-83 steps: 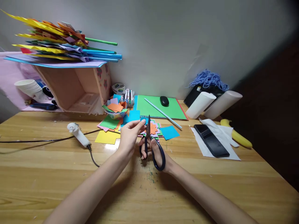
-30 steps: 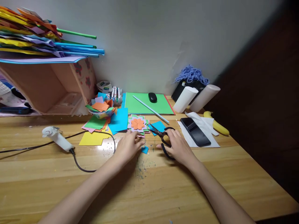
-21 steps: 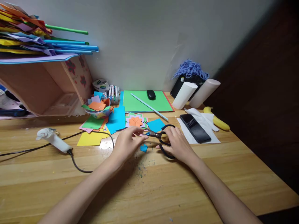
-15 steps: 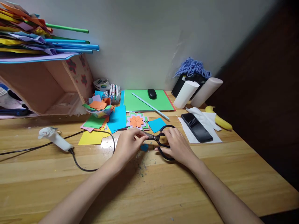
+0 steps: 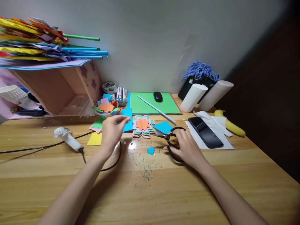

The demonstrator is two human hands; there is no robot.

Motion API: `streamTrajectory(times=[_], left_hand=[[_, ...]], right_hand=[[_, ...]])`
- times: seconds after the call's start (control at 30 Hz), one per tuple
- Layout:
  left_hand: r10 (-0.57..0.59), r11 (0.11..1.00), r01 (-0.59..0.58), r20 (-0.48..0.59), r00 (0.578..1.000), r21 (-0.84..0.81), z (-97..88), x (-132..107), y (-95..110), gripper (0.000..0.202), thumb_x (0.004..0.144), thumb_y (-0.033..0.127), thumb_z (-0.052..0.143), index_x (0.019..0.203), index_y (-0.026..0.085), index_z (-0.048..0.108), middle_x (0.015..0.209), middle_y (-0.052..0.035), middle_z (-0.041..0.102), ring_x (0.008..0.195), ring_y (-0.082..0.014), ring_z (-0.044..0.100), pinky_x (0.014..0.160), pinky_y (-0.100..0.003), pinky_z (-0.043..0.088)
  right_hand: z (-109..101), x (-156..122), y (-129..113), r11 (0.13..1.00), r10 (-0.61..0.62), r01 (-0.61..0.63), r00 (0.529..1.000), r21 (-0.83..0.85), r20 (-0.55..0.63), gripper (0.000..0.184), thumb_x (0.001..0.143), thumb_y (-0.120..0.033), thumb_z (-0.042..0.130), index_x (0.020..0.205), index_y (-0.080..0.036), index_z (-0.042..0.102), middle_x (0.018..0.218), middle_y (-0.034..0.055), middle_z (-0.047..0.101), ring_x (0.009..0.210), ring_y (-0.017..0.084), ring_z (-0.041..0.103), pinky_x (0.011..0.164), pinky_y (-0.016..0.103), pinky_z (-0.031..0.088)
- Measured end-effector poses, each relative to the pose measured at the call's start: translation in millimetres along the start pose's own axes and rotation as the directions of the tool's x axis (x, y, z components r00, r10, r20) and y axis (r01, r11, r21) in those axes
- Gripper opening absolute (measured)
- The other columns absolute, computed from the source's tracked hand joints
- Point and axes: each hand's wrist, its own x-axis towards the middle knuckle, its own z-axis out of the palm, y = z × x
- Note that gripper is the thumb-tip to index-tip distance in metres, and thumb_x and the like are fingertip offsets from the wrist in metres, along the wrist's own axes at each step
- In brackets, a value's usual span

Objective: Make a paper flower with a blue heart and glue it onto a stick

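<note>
My right hand (image 5: 187, 147) is closed round the black handles of a pair of scissors (image 5: 173, 144), whose blades point left and stand a little apart. Below the blade tips a small blue heart-shaped paper piece (image 5: 150, 151) lies on the table. My left hand (image 5: 113, 131) is raised to the left of the scissors, thumb and fingertips pinched together; whatever is between them, if anything, is too small to make out. Between the hands, farther back, lies a layered paper flower (image 5: 142, 124) in orange, purple, green and pink. A blue paper square (image 5: 163, 127) sits beside it.
A white glue gun (image 5: 67, 139) with a black cord is at left. Behind are a bowl of paper scraps (image 5: 106, 107), a green sheet (image 5: 147, 103) with a mouse (image 5: 157, 97) and a pale blue stick (image 5: 157, 109). A phone (image 5: 206, 132) and banana (image 5: 229, 123) lie right.
My left hand has moved left and up, away from the scissor blades. The scissors have opened slightly, and the blue heart piece now shows fully. The view has shifted a little.
</note>
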Motion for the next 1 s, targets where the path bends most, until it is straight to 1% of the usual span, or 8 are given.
streamTrajectory(times=[0.13,0.27,0.4,0.47,0.53,0.67,0.77,1.0], left_hand=[[0.064,0.971,0.019,-0.339,0.939,0.236,-30.5,29,-39,0.029,0.080,0.034,0.049,0.093,0.017,0.070,0.089,-0.0061,0.069,0.080,-0.0190,0.063,0.074,-0.028,0.046],[0.112,0.911,0.038,-0.335,0.936,0.411,-44.0,41,-62,0.031,0.083,0.029,0.045,0.099,0.013,0.067,0.107,-0.0117,0.062,0.099,-0.0236,0.057,0.088,-0.034,0.041],[0.194,0.915,-0.045,-0.341,0.920,0.400,-35.9,36,-44,0.032,0.086,0.027,0.040,0.101,0.014,0.064,0.114,-0.0119,0.055,0.108,-0.0232,0.050,0.092,-0.035,0.038],[0.222,0.927,-0.131,-0.235,0.946,0.351,-23.8,25,-26,0.030,0.087,0.030,0.039,0.094,0.015,0.065,0.102,-0.0092,0.058,0.097,-0.0205,0.053,0.085,-0.032,0.040],[0.217,0.935,-0.228,0.069,0.974,0.272,-7.2,10,-9,0.027,0.085,0.034,0.043,0.084,0.018,0.065,0.088,-0.0058,0.059,0.084,-0.0183,0.056,0.077,-0.030,0.042],[0.147,0.941,-0.283,0.532,0.834,0.185,29.0,-26,7,0.019,0.071,0.038,0.063,0.074,0.019,0.064,0.087,-0.0059,0.056,0.084,-0.0208,0.054,0.066,-0.029,0.042],[0.130,0.942,-0.292,0.623,0.771,0.165,46.0,-43,5,0.023,0.065,0.038,0.069,0.076,0.019,0.061,0.088,-0.0051,0.054,0.081,-0.0208,0.053,0.062,-0.029,0.040],[0.123,0.973,-0.220,0.646,0.753,0.071,51.0,-49,1,0.015,0.068,0.031,0.066,0.074,0.020,0.057,0.084,-0.0022,0.057,0.078,-0.0180,0.055,0.061,-0.026,0.039]], right_hand=[[4,0,7,1.000,0.004,-0.004,0.999,-0.004,-0.039,0.045,0.077,-0.052,0.051,0.101,-0.014,0.051,0.090,0.0124,0.053,0.085,0.027,0.047,0.070,0.036,0.040],[11,0,10,0.999,0.051,-0.052,0.995,-0.012,-0.086,0.045,0.077,-0.053,0.050,0.100,-0.014,0.051,0.090,0.0128,0.055,0.085,0.027,0.048,0.074,0.037,0.040],[14,-1,15,0.975,0.205,-0.215,0.968,-0.057,-0.148,0.045,0.078,-0.050,0.052,0.102,-0.013,0.052,0.093,0.0140,0.057,0.086,0.028,0.049,0.078,0.038,0.040],[14,-2,18,0.940,0.304,-0.323,0.939,-0.109,-0.160,0.045,0.079,-0.048,0.051,0.105,-0.011,0.052,0.093,0.0158,0.058,0.086,0.029,0.049,0.077,0.039,0.040],[13,-4,22,0.893,0.398,-0.420,0.905,-0.161,-0.150,0.048,0.080,-0.048,0.048,0.106,-0.009,0.053,0.091,0.0184,0.058,0.085,0.032,0.050,0.073,0.040,0.040],[12,-5,28,0.833,0.488,-0.508,0.862,-0.220,-0.139,0.051,0.081,-0.050,0.044,0.104,-0.005,0.054,0.089,0.0228,0.057,0.084,0.034,0.051,0.070,0.041,0.040],[14,-6,30,0.832,0.482,-0.507,0.862,-0.227,-0.157,0.049,0.081,-0.050,0.043,0.100,-0.006,0.055,0.086,0.0218,0.057,0.082,0.034,0.052,0.069,0.042,0.040],[13,-8,29,0.872,0.442,-0.464,0.883,-0.155,-0.156,0.044,0.081,-0.044,0.045,0.104,-0.008,0.055,0.095,0.0209,0.050,0.088,0.034,0.049,0.070,0.045,0.042]])
